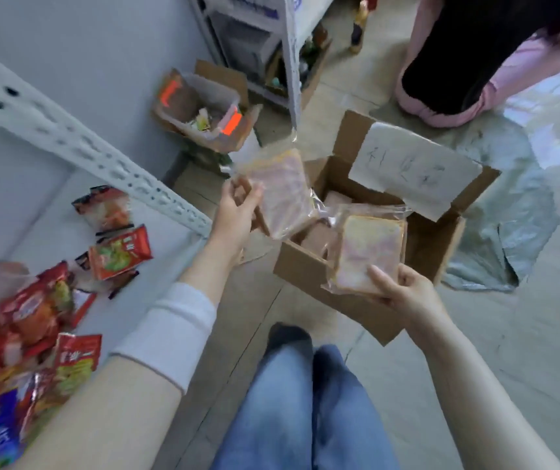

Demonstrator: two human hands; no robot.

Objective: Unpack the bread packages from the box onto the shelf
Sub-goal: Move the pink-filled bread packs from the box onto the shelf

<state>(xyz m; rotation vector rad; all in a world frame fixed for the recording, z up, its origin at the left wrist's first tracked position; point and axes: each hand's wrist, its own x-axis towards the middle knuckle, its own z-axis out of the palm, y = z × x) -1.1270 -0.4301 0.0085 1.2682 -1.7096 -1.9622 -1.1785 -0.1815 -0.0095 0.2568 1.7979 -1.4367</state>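
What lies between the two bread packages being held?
Head view: only the open box and wrapped bread lying in it show between the left package, in the left hand, and the right package, in the right hand.

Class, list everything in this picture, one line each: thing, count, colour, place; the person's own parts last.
box: one, brown, on the floor
bread package: one, pinkish, held at the box's left
second bread package: one, pinkish, held nearer
packages in the box: several, pinkish
paper sheet: one, white, on its flap
shelf: one, pale grey, left
snack packets: many, mostly red, on the shelf
other box: one, brown, orange tape, far floor
plastic sheet: one, grey, floor right
other person: one, pink trousers, top right
left hand: one, grips bread package
right hand: one, grips second bread package
legs: two, blue jeans, bottom centre
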